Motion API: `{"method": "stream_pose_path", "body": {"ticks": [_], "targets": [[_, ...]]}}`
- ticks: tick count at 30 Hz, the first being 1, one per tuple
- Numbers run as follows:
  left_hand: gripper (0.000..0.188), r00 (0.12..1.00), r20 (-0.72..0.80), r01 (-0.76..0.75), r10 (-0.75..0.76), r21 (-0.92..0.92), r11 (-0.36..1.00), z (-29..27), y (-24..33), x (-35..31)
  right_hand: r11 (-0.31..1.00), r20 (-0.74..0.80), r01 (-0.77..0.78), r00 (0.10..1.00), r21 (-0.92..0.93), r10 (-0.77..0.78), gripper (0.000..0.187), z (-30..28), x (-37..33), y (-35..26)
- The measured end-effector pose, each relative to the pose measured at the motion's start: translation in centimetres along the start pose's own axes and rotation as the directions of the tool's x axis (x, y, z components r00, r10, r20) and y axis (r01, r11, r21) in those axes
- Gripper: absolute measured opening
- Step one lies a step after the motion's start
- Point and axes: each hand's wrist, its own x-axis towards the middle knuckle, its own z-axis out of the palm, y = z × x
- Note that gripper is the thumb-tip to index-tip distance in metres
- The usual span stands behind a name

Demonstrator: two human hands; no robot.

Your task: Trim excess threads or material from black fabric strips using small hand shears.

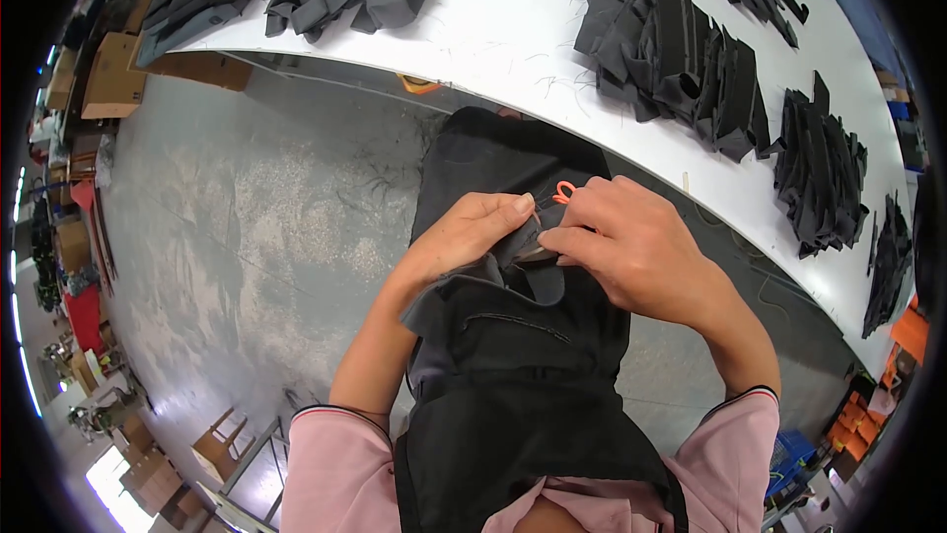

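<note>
In front of my lap, my left hand [483,222] pinches a dark grey fabric strip [533,282] between thumb and fingers. Its folded end hangs over my black apron [533,425]. My right hand [631,242] is closed round small orange-handled scissors [564,192], with one finger loop showing above the knuckles. The blades lie mostly hidden by the fingers and the cloth, close to my left fingertips. Whether they touch a thread I cannot tell.
A white table [503,30] curves across the far side and right, with bundles of dark fabric strips [671,50] and loose threads on it. Cardboard boxes [110,74] stand at the far left. A wooden stool [219,446] is at the lower left on the grey floor.
</note>
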Motion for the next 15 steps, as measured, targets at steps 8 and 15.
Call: {"method": "stream_pose_path", "body": {"ticks": [8, 15], "targets": [[0.033, 1.000, 0.023, 0.002, -0.001, -0.018, 1.000, 0.49, 0.26, 0.11, 0.997, 0.068, 0.073, 0.995, -0.003, -0.072, 0.019, 0.19, 0.66, -0.08], [0.032, 1.000, -0.001, -0.027, 0.027, -0.036, 0.999, 0.51, -0.61, 0.42, 0.997, 0.037, 0.073, 0.997, 0.031, -0.074, 0.018, 0.68, 0.34, 0.04]]}}
